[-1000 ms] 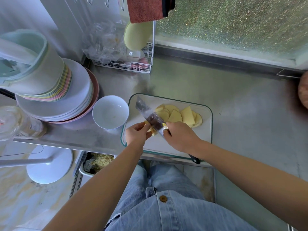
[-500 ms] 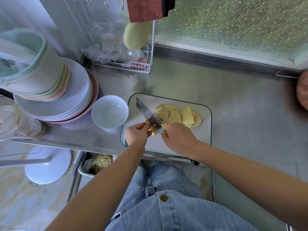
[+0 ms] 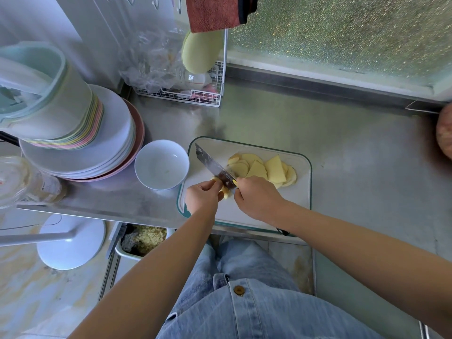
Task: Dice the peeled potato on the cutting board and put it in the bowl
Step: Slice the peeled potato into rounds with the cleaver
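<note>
Right hand (image 3: 256, 199) round knife (image 3: 211, 165) — left hand (image 3: 201, 195) on potato (image 3: 226, 193)

No readable text; only a blurred dark mark on a clear packet (image 3: 193, 78)

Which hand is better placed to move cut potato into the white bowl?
Left: the left hand holds the small yellow potato piece nearest the round white bowl, while the right hand grips the steel knife.

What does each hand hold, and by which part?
The right hand grips the knife behind the blade, its handle hidden. The left hand pinches a potato piece at its end, beside the blade.
</note>
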`<state>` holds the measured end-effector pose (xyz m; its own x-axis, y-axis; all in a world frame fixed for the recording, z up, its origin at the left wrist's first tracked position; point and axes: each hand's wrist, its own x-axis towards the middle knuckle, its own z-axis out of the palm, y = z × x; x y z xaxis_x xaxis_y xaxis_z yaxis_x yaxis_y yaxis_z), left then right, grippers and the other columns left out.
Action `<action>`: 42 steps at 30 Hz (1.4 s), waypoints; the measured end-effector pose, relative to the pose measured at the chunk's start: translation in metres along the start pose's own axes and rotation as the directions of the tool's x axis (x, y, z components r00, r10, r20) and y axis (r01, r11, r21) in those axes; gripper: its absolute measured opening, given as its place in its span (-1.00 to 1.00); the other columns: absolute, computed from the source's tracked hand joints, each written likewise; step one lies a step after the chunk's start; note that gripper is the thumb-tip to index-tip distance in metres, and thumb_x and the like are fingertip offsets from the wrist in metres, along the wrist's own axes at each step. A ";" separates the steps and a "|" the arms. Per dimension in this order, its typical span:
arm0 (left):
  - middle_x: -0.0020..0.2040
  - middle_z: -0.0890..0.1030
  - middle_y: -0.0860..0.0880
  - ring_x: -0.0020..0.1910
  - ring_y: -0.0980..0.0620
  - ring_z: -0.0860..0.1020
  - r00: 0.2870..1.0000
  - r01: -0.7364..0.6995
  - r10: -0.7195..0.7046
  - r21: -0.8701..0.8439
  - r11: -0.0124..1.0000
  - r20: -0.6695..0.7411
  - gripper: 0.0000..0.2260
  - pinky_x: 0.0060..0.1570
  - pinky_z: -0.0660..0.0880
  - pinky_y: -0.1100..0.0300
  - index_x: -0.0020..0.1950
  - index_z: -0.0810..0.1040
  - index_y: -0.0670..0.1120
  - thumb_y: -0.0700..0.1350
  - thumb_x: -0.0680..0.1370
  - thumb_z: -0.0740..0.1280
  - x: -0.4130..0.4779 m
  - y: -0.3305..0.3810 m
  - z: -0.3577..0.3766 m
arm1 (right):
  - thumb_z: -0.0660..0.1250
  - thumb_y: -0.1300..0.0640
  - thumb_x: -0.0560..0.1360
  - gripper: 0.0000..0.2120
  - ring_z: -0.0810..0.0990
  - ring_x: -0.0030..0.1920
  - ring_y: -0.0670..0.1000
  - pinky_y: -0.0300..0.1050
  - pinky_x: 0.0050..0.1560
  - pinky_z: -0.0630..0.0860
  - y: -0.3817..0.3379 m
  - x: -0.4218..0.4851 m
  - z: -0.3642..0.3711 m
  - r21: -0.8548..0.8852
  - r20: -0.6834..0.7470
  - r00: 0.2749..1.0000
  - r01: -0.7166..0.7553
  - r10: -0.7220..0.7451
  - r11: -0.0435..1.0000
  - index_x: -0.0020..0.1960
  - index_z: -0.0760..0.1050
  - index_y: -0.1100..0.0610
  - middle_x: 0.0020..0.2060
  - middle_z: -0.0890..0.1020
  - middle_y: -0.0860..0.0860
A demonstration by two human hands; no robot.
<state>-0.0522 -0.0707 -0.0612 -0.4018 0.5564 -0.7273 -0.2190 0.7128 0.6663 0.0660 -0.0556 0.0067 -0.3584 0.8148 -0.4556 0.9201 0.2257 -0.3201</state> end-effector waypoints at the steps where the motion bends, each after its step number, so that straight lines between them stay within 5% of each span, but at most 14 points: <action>1: -0.18 0.68 -0.01 -0.21 -0.01 0.69 1.000 -0.001 0.001 -0.001 1.000 0.001 -0.93 -0.13 0.63 0.16 -0.07 0.68 -0.09 -0.11 0.51 0.44 -0.001 0.000 0.000 | 0.09 0.14 0.59 -0.65 0.33 -0.39 0.03 -0.15 -0.46 0.13 0.000 0.002 0.000 0.002 0.001 1.000 0.002 -0.002 1.000 -0.35 0.11 0.02 -0.43 0.31 -0.03; 17: -0.34 0.67 0.03 -0.20 -0.05 0.69 1.000 -0.019 0.020 0.055 0.998 -0.007 -0.76 -0.02 0.63 0.01 -0.39 0.61 0.06 -0.11 0.48 0.46 -0.008 0.005 -0.006 | 0.09 0.15 0.60 -0.87 0.41 -0.30 0.11 -0.10 -0.34 0.24 0.002 0.022 0.029 -0.009 -0.045 0.998 0.048 -0.048 0.999 -0.06 0.36 0.16 -0.33 0.40 0.03; 22: -0.32 0.68 0.02 -0.20 -0.02 0.69 0.999 -0.031 0.033 0.090 0.995 -0.016 -0.84 -0.04 0.63 0.07 -0.33 0.64 0.04 -0.10 0.45 0.48 -0.010 0.008 -0.010 | 0.10 0.15 0.61 -0.87 0.41 -0.32 0.12 -0.12 -0.47 0.12 0.006 0.026 0.043 -0.052 -0.028 0.998 0.047 -0.049 0.997 0.05 0.34 0.21 -0.28 0.42 0.06; 29: -0.33 0.67 0.01 -0.18 -0.06 0.69 1.000 -0.022 0.022 0.087 0.996 -0.001 -0.78 -0.05 0.62 0.07 -0.38 0.61 0.04 -0.12 0.46 0.46 -0.011 0.011 -0.010 | 0.10 0.15 0.60 -0.85 0.45 -0.31 0.10 -0.06 -0.34 0.30 0.013 0.029 0.049 -0.066 0.016 0.999 0.035 -0.034 0.997 0.11 0.30 0.21 -0.25 0.46 0.05; 42: -0.24 0.69 -0.01 -0.20 0.04 0.68 0.999 0.032 -0.029 0.119 0.992 -0.024 -0.92 -0.23 0.58 0.24 -0.15 0.67 -0.10 -0.09 0.48 0.44 -0.001 0.013 -0.005 | 0.04 0.12 0.62 -0.72 0.56 -0.13 0.16 -0.09 -0.25 0.31 0.036 0.009 0.062 -0.124 0.009 0.997 0.081 -0.081 0.989 0.27 0.28 0.21 -0.11 0.58 0.14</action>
<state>-0.0596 -0.0644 -0.0513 -0.4167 0.5248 -0.7423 -0.1241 0.7761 0.6183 0.0858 -0.0734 -0.0599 -0.4327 0.7894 -0.4355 0.9005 0.3553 -0.2507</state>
